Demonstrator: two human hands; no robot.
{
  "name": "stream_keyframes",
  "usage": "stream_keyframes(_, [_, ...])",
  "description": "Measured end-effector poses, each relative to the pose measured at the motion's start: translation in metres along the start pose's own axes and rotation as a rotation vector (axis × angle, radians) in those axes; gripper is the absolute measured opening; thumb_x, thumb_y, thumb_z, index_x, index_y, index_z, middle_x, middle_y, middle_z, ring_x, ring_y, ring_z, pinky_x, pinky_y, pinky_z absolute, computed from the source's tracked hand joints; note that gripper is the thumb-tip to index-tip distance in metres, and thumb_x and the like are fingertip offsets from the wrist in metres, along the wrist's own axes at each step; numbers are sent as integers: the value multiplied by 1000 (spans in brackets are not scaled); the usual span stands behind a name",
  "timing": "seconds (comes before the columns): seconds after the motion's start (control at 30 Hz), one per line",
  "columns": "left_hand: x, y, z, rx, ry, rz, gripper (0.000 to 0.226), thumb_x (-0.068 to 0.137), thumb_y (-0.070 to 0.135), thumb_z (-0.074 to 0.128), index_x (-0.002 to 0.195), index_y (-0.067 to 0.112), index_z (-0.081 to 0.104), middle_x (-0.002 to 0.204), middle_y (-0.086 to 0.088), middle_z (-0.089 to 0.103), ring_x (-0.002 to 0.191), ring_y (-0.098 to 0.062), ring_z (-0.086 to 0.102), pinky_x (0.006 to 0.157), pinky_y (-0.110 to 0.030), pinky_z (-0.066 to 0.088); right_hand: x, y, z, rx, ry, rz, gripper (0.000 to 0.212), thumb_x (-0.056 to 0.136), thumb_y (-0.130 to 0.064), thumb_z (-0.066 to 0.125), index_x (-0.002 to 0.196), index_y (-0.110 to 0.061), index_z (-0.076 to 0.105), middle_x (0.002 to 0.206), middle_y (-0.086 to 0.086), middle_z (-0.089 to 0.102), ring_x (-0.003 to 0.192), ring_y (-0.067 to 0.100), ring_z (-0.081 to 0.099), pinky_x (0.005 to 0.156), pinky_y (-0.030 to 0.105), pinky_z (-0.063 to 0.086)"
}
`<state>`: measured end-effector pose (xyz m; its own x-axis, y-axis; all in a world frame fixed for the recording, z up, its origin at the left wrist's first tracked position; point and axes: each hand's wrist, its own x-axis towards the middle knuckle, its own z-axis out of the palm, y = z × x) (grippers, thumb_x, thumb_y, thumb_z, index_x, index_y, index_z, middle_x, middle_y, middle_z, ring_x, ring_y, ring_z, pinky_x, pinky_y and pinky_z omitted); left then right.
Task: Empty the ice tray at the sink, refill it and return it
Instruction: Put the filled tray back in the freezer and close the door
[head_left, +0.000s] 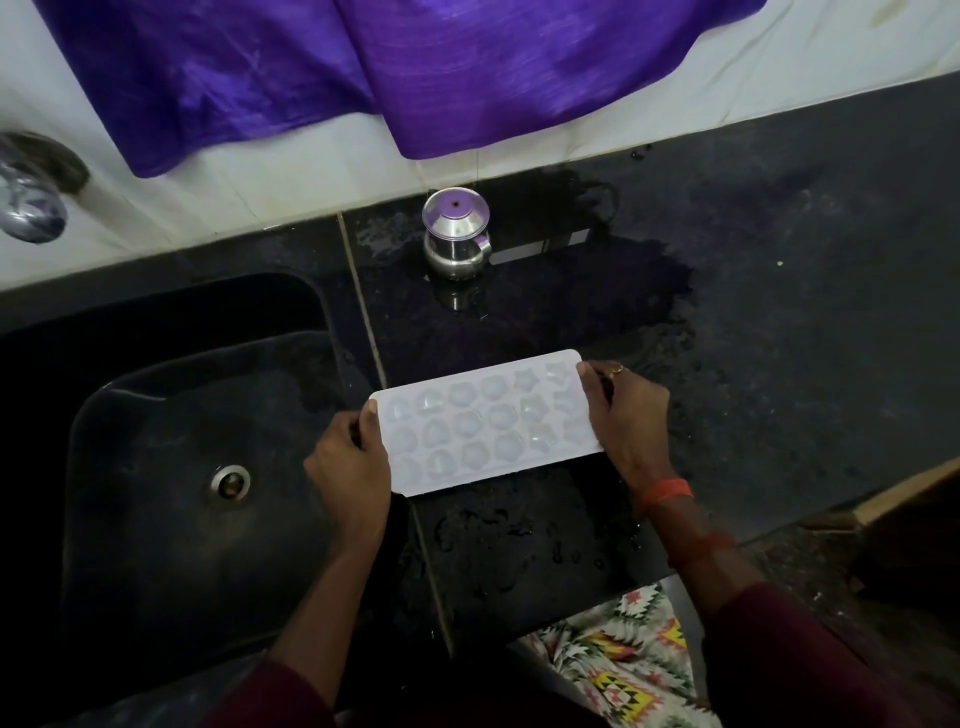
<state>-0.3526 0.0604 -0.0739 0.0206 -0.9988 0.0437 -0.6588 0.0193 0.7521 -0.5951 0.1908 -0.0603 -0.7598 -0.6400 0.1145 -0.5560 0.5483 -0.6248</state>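
A white ice tray (483, 423) with several rounded and star-shaped cells is held level, face up, over the wet black counter just right of the sink. My left hand (350, 465) grips its left short end, thumb on the rim. At the right short end my right hand (626, 415) grips it the same way. The cells look glossy; whether they hold water or ice I cannot tell. The black sink (171, 545) lies to the left, with its metal drain (230, 482) showing.
A steel lidded pot (456, 234) stands on the black counter (779, 338) by the white wall. A chrome tap (28, 205) juts out at far left. Purple cloth (415, 67) hangs along the wall. Water pools on the counter around the tray.
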Motion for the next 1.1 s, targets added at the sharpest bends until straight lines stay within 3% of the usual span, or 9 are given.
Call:
stream_keyframes(0.07, [2,1,-7,-1,10,-13,34,99,35,59,80,7,67,65,6,57,60,-16,51,61,-27,32,1,-8,-1,20,3,-15,27,101,-31,57,100,-13,76,78,0,74,67,7,59,62,3,36])
stream_keyframes(0.13, [4,2,-16,-11,24,-17,34,98,34,59,78,9,66,61,11,53,56,-12,50,58,-27,33,1,-16,-1,28,-1,-36,27,102,-31,56,99,-14,76,74,-1,72,64,7,58,61,8,35])
stream_keyframes(0.2, [6,0,-25,-38,36,-28,34,98,35,58,79,9,67,63,8,56,60,-15,54,61,-29,37,1,-24,1,42,-6,-55,26,101,-30,57,97,-14,76,72,-2,71,63,8,58,60,8,34])
stream_keyframes(0.27, [7,-3,-33,-47,50,-36,34,99,35,58,80,8,67,64,6,58,62,-19,56,62,-29,38,1,-33,4,62,-8,-76,24,101,-29,59,96,-13,76,71,-1,71,62,8,57,63,0,36])
stream_keyframes(0.43, [12,-12,-56,-34,117,-59,33,97,31,61,77,6,68,58,17,50,55,-5,50,55,-9,31,-4,-55,15,86,4,-156,21,100,-26,61,95,-13,77,68,-5,70,58,4,54,62,-1,37])
stream_keyframes(0.57, [12,-26,-74,-16,156,-103,34,97,35,61,81,7,70,59,17,51,57,2,48,54,-4,33,-10,-73,27,145,-14,-189,20,99,-26,62,95,-14,77,69,-5,70,60,3,57,65,-3,37])
stream_keyframes(0.73, [7,-45,-101,-10,208,-135,36,99,34,59,79,6,69,61,6,58,57,-11,54,57,-21,36,-21,-96,43,122,-73,-231,21,100,-29,61,95,-17,78,67,-5,70,60,7,60,59,0,34])
stream_keyframes(0.87, [1,-63,-125,-9,262,-180,36,99,34,59,76,7,67,57,11,55,54,-9,53,55,-13,33,-33,-116,57,141,-122,-273,21,99,-29,61,94,-17,78,67,-7,69,59,3,57,59,0,36])
stream_keyframes(1.1, [-17,-98,-169,-45,373,-258,32,97,36,61,83,10,72,64,11,61,60,-4,58,57,-18,39,-61,-153,81,193,-242,-335,22,100,-30,60,94,-17,78,62,-15,60,58,2,57,60,3,36])
